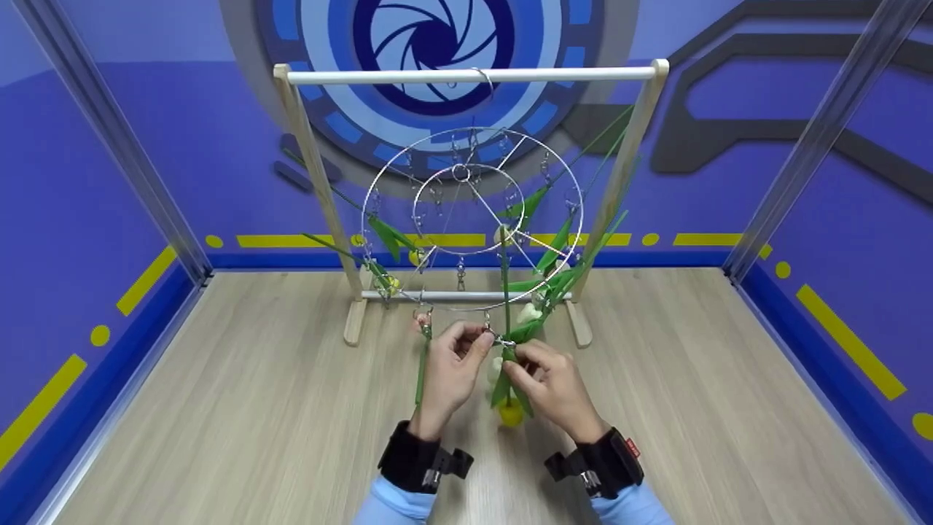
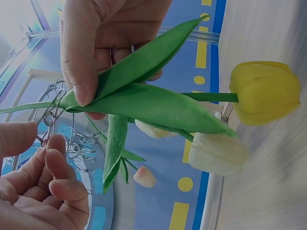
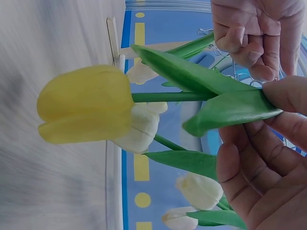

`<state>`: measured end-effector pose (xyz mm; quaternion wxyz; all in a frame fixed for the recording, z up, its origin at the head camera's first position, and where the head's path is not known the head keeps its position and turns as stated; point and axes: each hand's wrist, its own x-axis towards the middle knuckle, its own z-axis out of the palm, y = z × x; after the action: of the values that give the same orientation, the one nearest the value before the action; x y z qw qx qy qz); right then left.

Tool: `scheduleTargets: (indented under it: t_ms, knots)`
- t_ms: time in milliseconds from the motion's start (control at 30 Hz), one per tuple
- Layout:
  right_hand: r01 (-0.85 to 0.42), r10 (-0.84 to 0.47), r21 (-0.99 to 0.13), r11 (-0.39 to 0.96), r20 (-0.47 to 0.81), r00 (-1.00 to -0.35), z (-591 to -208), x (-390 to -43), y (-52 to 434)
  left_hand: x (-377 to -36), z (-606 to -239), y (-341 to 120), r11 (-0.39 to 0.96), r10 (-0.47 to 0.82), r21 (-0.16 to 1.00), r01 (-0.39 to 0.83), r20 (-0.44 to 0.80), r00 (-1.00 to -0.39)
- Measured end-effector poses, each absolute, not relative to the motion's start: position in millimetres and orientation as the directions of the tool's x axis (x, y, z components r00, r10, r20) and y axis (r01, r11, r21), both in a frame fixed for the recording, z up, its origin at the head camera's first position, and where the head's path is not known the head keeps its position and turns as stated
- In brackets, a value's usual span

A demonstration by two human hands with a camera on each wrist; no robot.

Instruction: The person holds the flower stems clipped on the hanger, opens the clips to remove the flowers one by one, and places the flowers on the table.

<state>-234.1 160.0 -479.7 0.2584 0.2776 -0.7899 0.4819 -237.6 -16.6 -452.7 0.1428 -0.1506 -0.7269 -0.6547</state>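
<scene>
At the front of a round metal clip hanger (image 1: 576, 182), my left hand (image 1: 453, 372) pinches a metal wire clip (image 2: 50, 115) between thumb and fingertips. Just right of it, my right hand (image 1: 555, 383) pinches a yellow artificial tulip (image 3: 84, 105) by the stem and leaf bases, close against the clip. The tulip hangs bloom down, its two green leaves (image 2: 163, 108) spreading below the fingers and its bare stem rising past the clip. White tulips (image 2: 218, 153) hang behind it. A pinkish tulip (image 1: 422, 321) is at a clip left of my left hand.
The hanger hangs by its hook from the white top bar (image 1: 364, 76) of a wooden-legged rack (image 1: 616, 175). Other tulips hang around its outer ring, with long stems sticking out at both sides. Beneath lies a wood-grain table (image 1: 255, 408), enclosed by blue printed walls (image 1: 182, 124).
</scene>
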Motion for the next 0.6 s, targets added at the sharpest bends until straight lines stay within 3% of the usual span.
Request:
scheduleTargets:
  t_ms: [600]
  knots:
    - [-0.674,-0.206,-0.620,0.402,0.656,-0.726,-479.3,-234.2,163.0,-236.8,-455.2,-14.2,0.121,0.006,0.894,0.431,0.434,-0.901]
